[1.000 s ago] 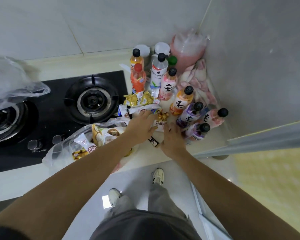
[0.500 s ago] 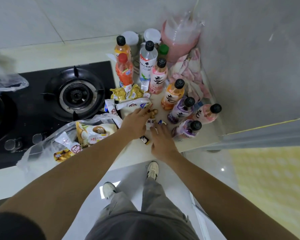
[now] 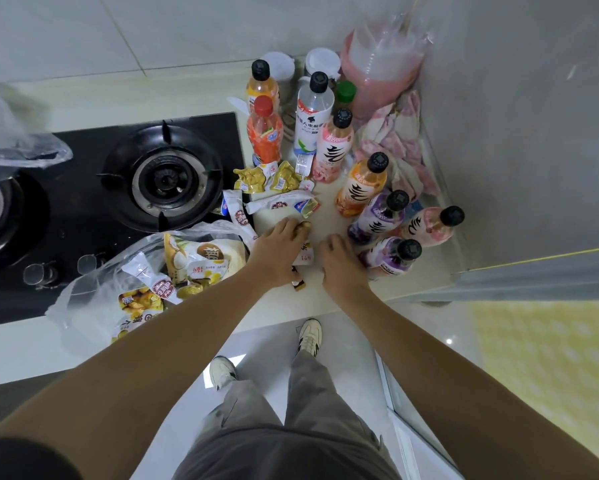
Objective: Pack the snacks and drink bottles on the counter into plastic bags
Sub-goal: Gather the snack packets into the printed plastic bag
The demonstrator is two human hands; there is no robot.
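Both hands were down on the counter [image 3: 284, 306] among the loose snacks. The left hand [image 3: 280, 252] had its fingers curled over a small gold-wrapped snack [image 3: 304, 226]; the right hand [image 3: 339, 259] lay palm down beside it, fingers bent, whether gripping anything I couldn't tell. A plastic bag [image 3: 94, 299] of snack packets sat left by the stove [image 3: 118, 188]. Drink bottles [image 3: 377, 220] stood clustered just right of the hands.

The clear plastic bag [image 3: 94, 299] is looking thin and crinkled. The stove top [image 3: 66, 216] is showing glossy black glass. The drink bottles [image 3: 377, 220] are shining as smooth plastic; the counter [image 3: 284, 306] is looking smooth and pale.
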